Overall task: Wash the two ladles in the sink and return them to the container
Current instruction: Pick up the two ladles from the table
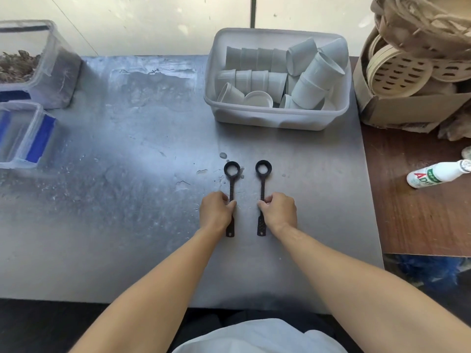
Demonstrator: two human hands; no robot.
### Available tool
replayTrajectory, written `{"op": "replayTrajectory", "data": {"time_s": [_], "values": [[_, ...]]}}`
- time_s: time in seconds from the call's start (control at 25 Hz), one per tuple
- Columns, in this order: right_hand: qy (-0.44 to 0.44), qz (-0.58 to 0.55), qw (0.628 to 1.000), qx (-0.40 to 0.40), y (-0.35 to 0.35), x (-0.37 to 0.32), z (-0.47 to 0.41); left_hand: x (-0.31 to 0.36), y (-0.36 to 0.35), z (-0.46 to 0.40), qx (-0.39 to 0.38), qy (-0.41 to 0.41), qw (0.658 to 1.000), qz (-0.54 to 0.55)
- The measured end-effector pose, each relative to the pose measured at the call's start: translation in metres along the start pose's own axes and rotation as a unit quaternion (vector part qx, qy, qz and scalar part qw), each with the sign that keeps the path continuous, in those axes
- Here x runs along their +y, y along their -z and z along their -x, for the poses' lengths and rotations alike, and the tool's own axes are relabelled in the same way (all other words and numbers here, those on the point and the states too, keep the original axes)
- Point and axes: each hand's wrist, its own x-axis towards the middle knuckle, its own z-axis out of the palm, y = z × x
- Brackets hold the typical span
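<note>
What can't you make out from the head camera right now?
- Sink: none in the head view.
- Handle middles of the left ladle and right ladle: covered by the left hand and right hand.
- Bottle: top cut off by the right edge.
- Clear box: cropped at the left edge.

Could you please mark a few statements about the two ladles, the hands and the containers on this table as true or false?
1. Each hand grips one ladle by its handle: the left hand on the left ladle, the right hand on the right ladle. True.
2. The ladles lie crossed over each other. False: they lie side by side, apart.
3. The white tub holds white cups. True.
4. The ladles are already inside the tub. False: they lie on the metal table.
5. A bottle lies on its side on the wooden surface to the right. True.
</note>
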Motion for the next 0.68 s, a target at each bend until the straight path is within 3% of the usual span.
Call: {"op": "replayTrajectory", "data": {"time_s": [0.2, 0.68], "values": [[-0.024, -0.01, 1.0, 0.009, -0.004, -0.005, -0.003, -0.004, -0.005, -0.005, -0.001, -0.002, 1.0, 0.021], [-0.1, -0.172, 0.979, -0.046, -0.001, 0.004, -0.022, -0.005, -0.003, -0.012, -0.047, 0.074, 0.991, 0.098]]}}
